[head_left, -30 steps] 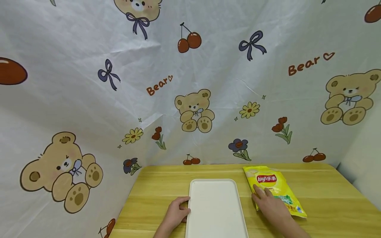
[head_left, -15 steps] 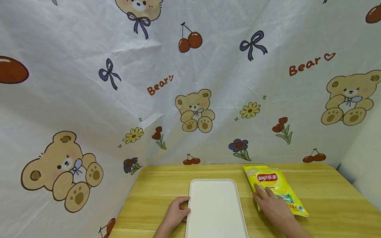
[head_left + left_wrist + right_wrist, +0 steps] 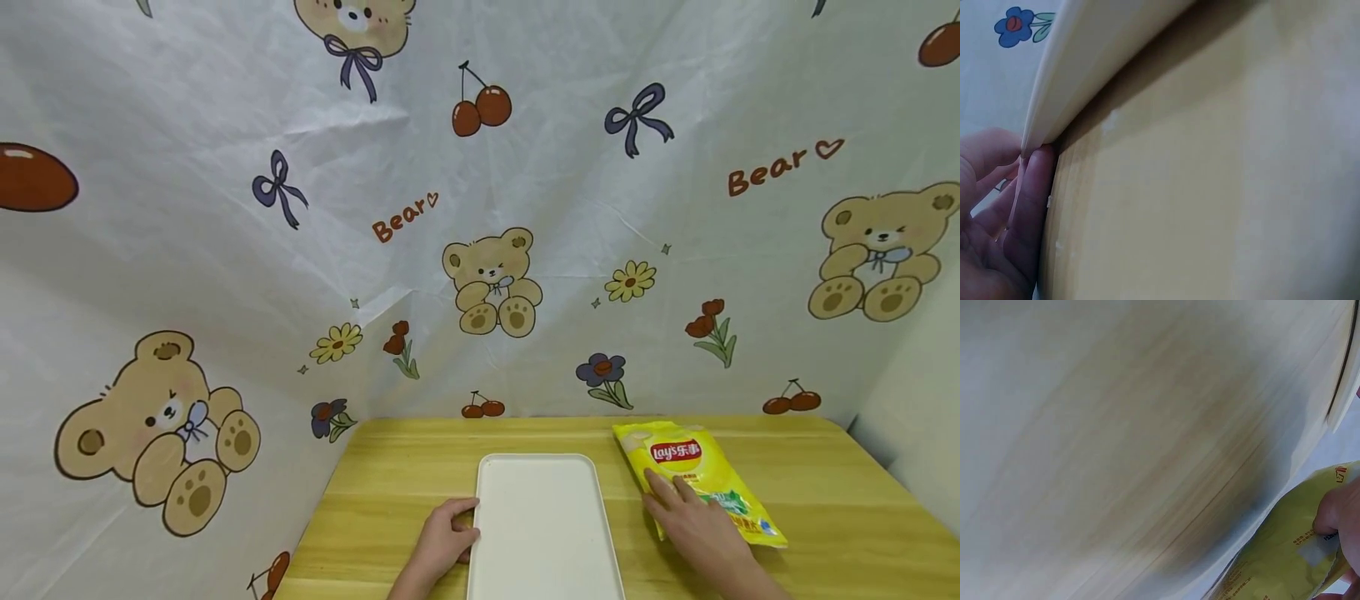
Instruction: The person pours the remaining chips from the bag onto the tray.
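Note:
A white rectangular tray (image 3: 543,525) lies flat on the wooden table, its near end cut off by the head view. At its left edge, my left hand (image 3: 441,537) pinches the rim; the left wrist view has the thumb and a finger (image 3: 1038,181) on either side of that rim. To the right of the tray lies a yellow Lay's potato chip bag (image 3: 720,479), tilted and face up. My right hand (image 3: 699,529) holds its left side, fingers over the front. In the right wrist view, the thumb (image 3: 1332,512) presses into the bag's side; the other fingers are mostly hidden.
The wooden table (image 3: 405,462) ends at a white cloth (image 3: 525,183) printed with bears, cherries and flowers, behind and to the left. A pale wall (image 3: 911,433) stands at the right. A strip of tabletop separates tray and bag.
The right hand and the chip bag have shifted slightly to the right, the bag's near end swinging most. Left hand and tray keep their places.

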The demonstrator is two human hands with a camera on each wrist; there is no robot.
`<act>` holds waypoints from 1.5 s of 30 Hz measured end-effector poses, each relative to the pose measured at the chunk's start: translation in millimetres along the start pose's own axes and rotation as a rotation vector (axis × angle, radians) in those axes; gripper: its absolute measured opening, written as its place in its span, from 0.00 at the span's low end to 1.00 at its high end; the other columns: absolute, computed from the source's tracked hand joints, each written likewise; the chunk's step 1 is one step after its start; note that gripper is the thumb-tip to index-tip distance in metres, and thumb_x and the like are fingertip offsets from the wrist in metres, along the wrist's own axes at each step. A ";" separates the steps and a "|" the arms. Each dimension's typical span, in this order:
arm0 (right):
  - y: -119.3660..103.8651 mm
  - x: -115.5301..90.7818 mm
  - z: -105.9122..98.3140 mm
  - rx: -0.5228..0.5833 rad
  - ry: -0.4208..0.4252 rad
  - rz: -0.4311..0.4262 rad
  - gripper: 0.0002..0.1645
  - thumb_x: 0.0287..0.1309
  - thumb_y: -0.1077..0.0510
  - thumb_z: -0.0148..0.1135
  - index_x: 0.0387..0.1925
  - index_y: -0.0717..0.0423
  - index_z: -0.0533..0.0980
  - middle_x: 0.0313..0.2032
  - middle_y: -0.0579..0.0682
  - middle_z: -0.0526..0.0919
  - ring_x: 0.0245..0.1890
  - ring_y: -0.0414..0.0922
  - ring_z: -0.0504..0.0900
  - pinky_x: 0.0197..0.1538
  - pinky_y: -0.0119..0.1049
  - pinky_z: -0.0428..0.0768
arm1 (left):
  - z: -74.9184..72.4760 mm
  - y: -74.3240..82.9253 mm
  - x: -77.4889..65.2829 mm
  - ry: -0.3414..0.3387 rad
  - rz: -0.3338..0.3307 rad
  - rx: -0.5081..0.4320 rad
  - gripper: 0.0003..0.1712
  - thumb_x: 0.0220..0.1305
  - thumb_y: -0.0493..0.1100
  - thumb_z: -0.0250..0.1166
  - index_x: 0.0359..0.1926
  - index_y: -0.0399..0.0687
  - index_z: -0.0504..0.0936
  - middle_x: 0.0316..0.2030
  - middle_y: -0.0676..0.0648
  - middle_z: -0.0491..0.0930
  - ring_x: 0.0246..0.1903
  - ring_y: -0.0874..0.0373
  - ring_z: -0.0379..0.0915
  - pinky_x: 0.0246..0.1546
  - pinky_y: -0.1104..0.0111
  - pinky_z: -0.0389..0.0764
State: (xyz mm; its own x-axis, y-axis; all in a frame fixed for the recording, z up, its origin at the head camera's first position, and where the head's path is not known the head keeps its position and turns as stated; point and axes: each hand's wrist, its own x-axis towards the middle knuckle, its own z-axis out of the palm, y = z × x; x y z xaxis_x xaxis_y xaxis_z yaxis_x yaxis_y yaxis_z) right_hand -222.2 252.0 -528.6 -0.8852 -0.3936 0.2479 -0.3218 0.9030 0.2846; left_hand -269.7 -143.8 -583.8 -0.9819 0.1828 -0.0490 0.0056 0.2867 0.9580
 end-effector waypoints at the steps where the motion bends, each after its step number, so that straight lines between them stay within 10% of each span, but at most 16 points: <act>1: -0.3 -0.9 -0.3 0.002 -0.008 -0.002 0.35 0.41 0.69 0.73 0.55 0.46 0.78 0.67 0.50 0.67 0.56 0.60 0.76 0.37 0.63 0.81 | 0.2 -0.6 -0.5 0.002 0.002 -0.001 0.28 0.55 0.31 0.66 0.59 0.42 0.77 0.38 0.43 0.75 0.23 0.58 0.76 0.19 0.64 0.83; 32: -6.7 -6.5 -37.5 0.020 0.032 -0.105 0.46 0.34 0.64 0.79 0.60 0.43 0.74 0.70 0.51 0.62 0.63 0.60 0.70 0.46 0.67 0.77 | 0.2 2.0 1.7 0.031 0.032 0.011 0.28 0.55 0.30 0.65 0.59 0.41 0.76 0.42 0.41 0.74 0.26 0.60 0.75 0.19 0.64 0.83; 45: -22.5 -10.5 -55.1 0.111 -0.037 -0.208 0.50 0.37 0.30 0.71 0.63 0.43 0.71 0.72 0.50 0.59 0.64 0.61 0.67 0.50 0.68 0.74 | 2.1 2.3 -3.2 0.007 0.007 -0.026 0.28 0.56 0.30 0.64 0.60 0.40 0.75 0.42 0.39 0.74 0.27 0.57 0.75 0.20 0.62 0.84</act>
State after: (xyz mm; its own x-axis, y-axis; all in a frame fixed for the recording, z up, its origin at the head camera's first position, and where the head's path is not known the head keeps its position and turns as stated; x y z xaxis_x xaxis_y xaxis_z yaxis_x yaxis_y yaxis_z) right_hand -187.1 226.3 -486.6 -0.8072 -0.5681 0.1602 -0.5313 0.8175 0.2222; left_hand -266.1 -141.7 -582.1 -0.9831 0.1782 -0.0408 0.0072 0.2607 0.9654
